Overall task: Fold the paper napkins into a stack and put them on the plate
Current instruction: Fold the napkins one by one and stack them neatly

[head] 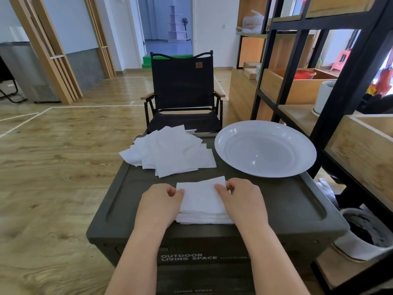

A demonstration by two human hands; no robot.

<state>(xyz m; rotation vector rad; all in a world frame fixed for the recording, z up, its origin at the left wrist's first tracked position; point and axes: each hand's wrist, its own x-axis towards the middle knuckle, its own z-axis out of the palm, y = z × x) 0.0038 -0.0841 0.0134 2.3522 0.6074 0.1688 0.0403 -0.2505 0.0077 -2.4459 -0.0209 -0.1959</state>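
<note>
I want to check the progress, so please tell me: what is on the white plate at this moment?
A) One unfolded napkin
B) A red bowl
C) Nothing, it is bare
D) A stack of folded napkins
C: the white plate holds nothing, while the folded stack sits on the dark box lid between the left hand and the right hand, and the loose napkins lie behind it.
</note>
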